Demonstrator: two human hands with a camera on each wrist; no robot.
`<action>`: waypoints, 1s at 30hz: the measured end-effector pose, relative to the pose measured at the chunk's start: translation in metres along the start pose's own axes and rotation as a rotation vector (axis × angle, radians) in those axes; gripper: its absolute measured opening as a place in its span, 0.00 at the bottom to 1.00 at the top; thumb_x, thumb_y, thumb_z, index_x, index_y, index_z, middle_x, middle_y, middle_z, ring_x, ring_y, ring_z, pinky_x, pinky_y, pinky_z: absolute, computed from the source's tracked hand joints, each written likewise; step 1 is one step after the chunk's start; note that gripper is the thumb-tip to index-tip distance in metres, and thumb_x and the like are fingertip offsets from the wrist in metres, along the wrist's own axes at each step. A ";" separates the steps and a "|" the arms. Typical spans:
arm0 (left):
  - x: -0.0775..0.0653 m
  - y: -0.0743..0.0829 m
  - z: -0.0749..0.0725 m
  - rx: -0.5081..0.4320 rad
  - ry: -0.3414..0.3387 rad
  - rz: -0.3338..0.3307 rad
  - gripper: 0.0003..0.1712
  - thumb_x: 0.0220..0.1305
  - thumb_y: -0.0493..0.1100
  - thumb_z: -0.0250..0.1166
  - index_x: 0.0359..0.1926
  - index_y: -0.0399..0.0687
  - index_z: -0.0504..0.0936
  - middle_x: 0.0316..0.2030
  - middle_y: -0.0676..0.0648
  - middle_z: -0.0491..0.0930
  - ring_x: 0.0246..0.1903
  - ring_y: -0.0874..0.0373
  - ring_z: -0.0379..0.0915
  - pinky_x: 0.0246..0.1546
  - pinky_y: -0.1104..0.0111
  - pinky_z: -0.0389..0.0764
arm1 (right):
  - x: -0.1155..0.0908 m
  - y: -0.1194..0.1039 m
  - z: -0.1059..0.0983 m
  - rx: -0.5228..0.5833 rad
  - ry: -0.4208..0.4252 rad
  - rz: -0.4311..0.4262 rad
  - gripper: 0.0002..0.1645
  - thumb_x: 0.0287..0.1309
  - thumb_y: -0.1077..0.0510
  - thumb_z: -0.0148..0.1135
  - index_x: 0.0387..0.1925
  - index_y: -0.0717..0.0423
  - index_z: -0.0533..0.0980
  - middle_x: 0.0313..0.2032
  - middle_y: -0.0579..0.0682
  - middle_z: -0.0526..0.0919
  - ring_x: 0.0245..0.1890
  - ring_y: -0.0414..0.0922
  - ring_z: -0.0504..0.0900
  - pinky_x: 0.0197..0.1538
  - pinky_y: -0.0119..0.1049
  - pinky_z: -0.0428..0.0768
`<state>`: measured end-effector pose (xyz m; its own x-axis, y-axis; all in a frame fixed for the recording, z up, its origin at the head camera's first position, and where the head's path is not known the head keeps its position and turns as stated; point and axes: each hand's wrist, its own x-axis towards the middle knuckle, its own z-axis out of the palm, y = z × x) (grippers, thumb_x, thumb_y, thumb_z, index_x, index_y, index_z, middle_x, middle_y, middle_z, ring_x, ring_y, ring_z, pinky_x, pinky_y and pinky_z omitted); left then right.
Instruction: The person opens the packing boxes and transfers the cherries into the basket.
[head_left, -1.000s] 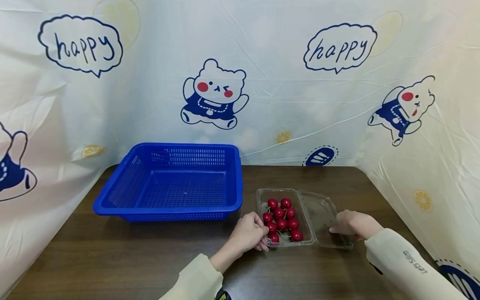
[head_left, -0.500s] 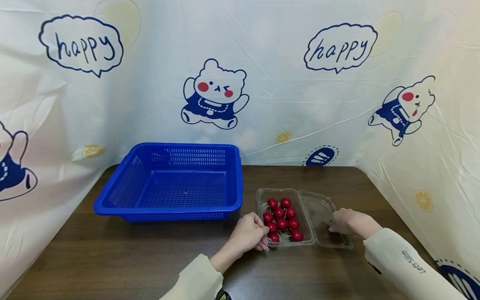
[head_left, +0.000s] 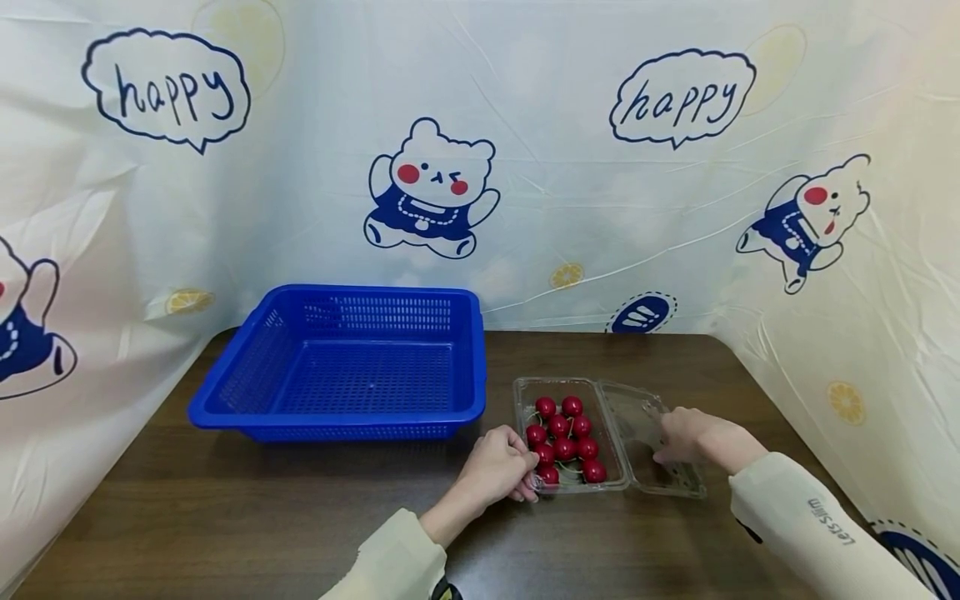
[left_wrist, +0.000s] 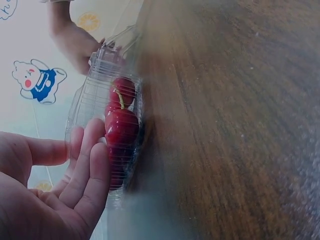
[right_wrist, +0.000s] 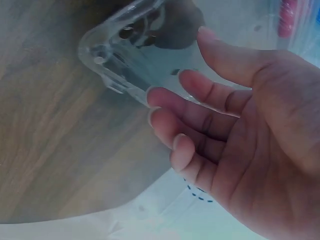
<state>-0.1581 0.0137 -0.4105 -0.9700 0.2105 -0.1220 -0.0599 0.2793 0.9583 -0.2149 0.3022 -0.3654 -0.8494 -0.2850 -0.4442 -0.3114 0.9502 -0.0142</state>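
A clear plastic clamshell box [head_left: 611, 437] stands right of centre, unfolded, with several red cherries [head_left: 564, 449] in its base. Its transparent lid [head_left: 633, 412] lies folded out to the right. My left hand [head_left: 495, 467] pinches the near-left side of the base; in the left wrist view its thumb is at the rim and its fingers [left_wrist: 97, 175] lie against the ribbed wall. Over the lid's right edge is my right hand [head_left: 693, 437]. The right wrist view shows its fingers [right_wrist: 170, 102] loosely bent, the thumb apart from them, fingertips close to the lid's edge.
Left of the box, a blue perforated basket [head_left: 337, 429] sits at the back of the brown wooden table [head_left: 285, 525]. A printed curtain [head_left: 555, 192] hangs behind the table and along its sides.
My right hand has shifted slightly left and up over the lid. My left hand, the box and the cherries stay where they were.
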 end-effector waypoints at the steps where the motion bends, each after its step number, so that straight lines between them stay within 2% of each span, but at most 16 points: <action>1: 0.000 0.000 0.000 0.000 0.001 -0.002 0.05 0.60 0.34 0.61 0.30 0.38 0.73 0.16 0.38 0.85 0.12 0.55 0.81 0.12 0.70 0.81 | 0.000 0.000 -0.002 0.013 0.000 -0.002 0.13 0.55 0.52 0.66 0.27 0.58 0.77 0.22 0.49 0.79 0.21 0.43 0.73 0.26 0.39 0.75; 5: 0.000 -0.001 0.000 0.016 0.006 -0.002 0.05 0.60 0.35 0.61 0.30 0.38 0.73 0.16 0.39 0.85 0.11 0.57 0.80 0.11 0.71 0.79 | 0.001 0.000 -0.009 0.027 0.041 -0.013 0.14 0.55 0.52 0.67 0.31 0.59 0.76 0.24 0.50 0.78 0.23 0.44 0.74 0.27 0.41 0.76; 12: 0.000 -0.001 0.000 0.035 0.007 0.015 0.05 0.61 0.35 0.61 0.30 0.38 0.73 0.16 0.39 0.85 0.11 0.58 0.80 0.11 0.73 0.78 | 0.000 -0.006 -0.026 0.043 0.100 0.011 0.24 0.56 0.47 0.66 0.41 0.64 0.74 0.30 0.54 0.82 0.27 0.47 0.79 0.32 0.48 0.82; 21: -0.001 0.000 0.000 0.015 -0.001 0.023 0.05 0.61 0.34 0.61 0.31 0.37 0.72 0.17 0.37 0.85 0.12 0.55 0.81 0.14 0.68 0.83 | 0.000 -0.023 -0.034 -0.073 0.311 -0.045 0.23 0.60 0.43 0.59 0.32 0.62 0.74 0.25 0.54 0.79 0.27 0.51 0.80 0.33 0.51 0.81; 24: -0.001 0.000 0.000 0.015 -0.003 0.024 0.05 0.62 0.34 0.60 0.31 0.37 0.72 0.17 0.36 0.86 0.12 0.55 0.81 0.15 0.67 0.83 | 0.001 -0.029 -0.034 -0.101 0.357 -0.011 0.26 0.63 0.41 0.55 0.31 0.62 0.73 0.27 0.57 0.82 0.29 0.55 0.82 0.33 0.53 0.82; 30: -0.002 0.000 0.000 0.015 -0.005 0.027 0.05 0.62 0.34 0.60 0.31 0.37 0.72 0.18 0.35 0.86 0.13 0.54 0.82 0.14 0.68 0.83 | 0.005 -0.043 -0.028 -0.111 0.395 0.056 0.35 0.64 0.38 0.51 0.43 0.71 0.74 0.37 0.68 0.85 0.36 0.63 0.83 0.38 0.57 0.83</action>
<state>-0.1564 0.0135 -0.4098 -0.9699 0.2231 -0.0980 -0.0306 0.2871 0.9574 -0.2179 0.2565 -0.3424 -0.9577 -0.2807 -0.0633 -0.2861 0.9523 0.1061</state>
